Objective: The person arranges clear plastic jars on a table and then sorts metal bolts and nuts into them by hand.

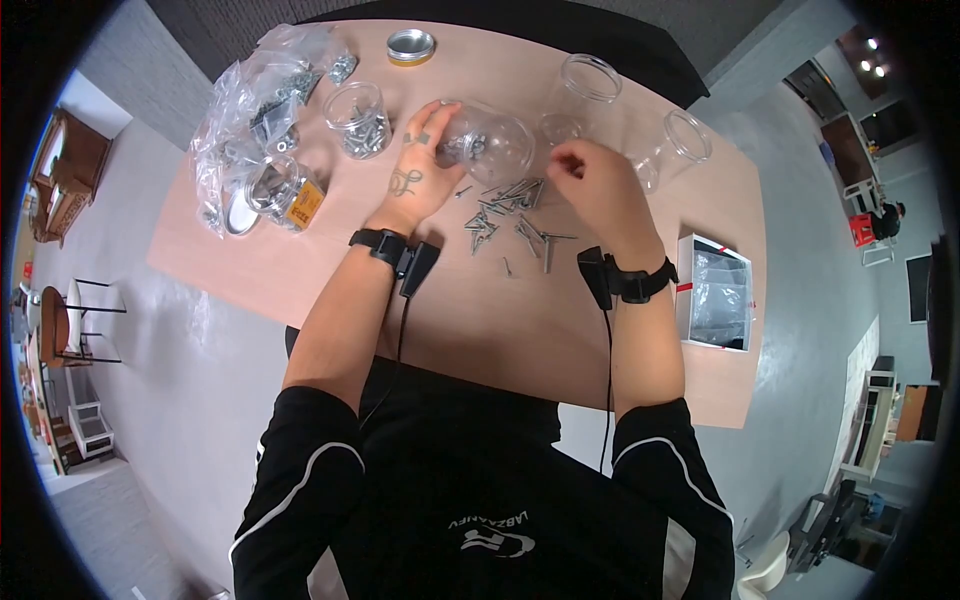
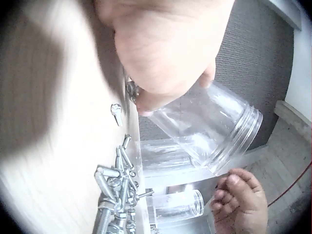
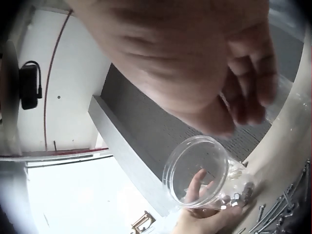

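A clear plastic jar (image 1: 507, 147) lies tilted over the table, its open mouth toward the right. My left hand (image 1: 425, 160) grips it near the base, the thumb and fingers spread around its wall. Several metal nuts (image 3: 236, 200) have gathered at the jar's bottom. My right hand (image 1: 603, 190) hovers just off the jar's mouth, fingers loosely curled, with nothing visible between them in the right wrist view. Below the jar lies a loose pile of bolts (image 1: 515, 197), and a single bolt (image 2: 116, 114) lies apart from it near my left hand.
Two clear jars, a taller one (image 1: 590, 80) and another (image 1: 686, 138), stand at the right. Toward the left are a jar of hardware (image 1: 358, 140), a labelled jar (image 1: 304, 204) and plastic bags (image 1: 240, 120). A metal lid (image 1: 410, 46) lies behind; a white box (image 1: 716, 292) sits right.
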